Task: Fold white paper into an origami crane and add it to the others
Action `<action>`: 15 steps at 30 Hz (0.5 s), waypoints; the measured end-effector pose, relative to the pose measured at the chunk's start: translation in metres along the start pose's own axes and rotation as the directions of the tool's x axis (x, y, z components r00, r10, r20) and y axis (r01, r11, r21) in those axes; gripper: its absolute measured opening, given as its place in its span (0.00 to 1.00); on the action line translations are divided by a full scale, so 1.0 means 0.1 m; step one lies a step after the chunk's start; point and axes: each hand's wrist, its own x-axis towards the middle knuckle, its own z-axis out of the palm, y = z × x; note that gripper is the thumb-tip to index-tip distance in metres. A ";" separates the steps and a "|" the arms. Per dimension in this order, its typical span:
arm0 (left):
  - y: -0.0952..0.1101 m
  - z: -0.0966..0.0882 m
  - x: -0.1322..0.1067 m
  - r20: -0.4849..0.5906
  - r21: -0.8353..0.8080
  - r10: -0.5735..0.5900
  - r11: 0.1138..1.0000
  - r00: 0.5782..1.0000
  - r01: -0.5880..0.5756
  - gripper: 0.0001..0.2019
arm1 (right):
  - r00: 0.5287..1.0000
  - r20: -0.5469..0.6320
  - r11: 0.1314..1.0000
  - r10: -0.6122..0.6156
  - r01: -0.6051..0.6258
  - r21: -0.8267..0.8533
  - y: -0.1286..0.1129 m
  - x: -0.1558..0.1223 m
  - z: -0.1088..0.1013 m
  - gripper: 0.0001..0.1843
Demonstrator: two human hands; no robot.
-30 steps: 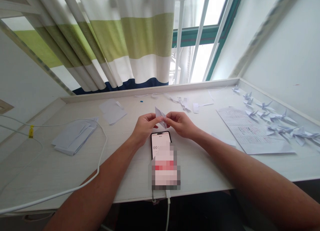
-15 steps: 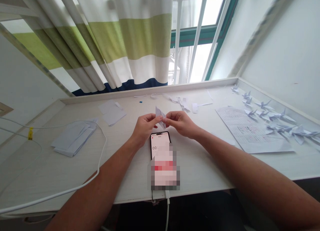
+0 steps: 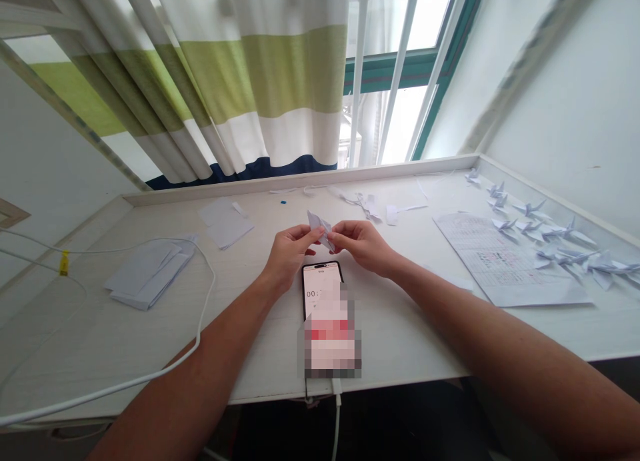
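Observation:
Between my two hands is a small folded piece of white paper (image 3: 317, 222), pointed at its upper left end. My left hand (image 3: 294, 249) pinches it from the left, thumb on the near face. From the right, my right hand (image 3: 359, 243) grips its other edge between thumb and fingers. Part of the paper is covered by my fingertips. Just below the hands, a phone (image 3: 322, 274) lies face up on the white desk (image 3: 260, 354), its screen lit and partly blurred out.
Several folded paper cranes (image 3: 560, 231) line the right side, by a written sheet (image 3: 500, 261). Stacked paper (image 3: 150, 271) and loose sheets (image 3: 227, 224) lie left; paper scraps (image 3: 367, 204) lie at the back. A white cable (image 3: 207, 301) loops over my left forearm.
The folded paper has tilted, its pointed tip leaning further left. Both hands keep their pinch on it, with only slight finger movement. The view has shifted a little.

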 end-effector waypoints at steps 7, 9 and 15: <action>0.03 -0.02 0.00 0.041 -0.008 -0.032 0.999 0.999 0.033 0.12 | 1.000 -0.020 0.997 -0.020 0.018 -0.069 -0.04 0.01 -0.06 0.17; 0.05 -0.04 0.01 0.015 -0.026 -0.012 1.000 1.000 0.013 0.12 | 1.000 -0.003 0.994 -0.011 0.011 -0.107 -0.06 0.01 -0.10 0.14; 0.04 -0.09 0.06 -0.022 0.043 0.081 0.996 0.996 -0.080 0.16 | 0.997 -0.044 0.967 0.063 -0.072 -0.244 -0.09 0.03 -0.15 0.09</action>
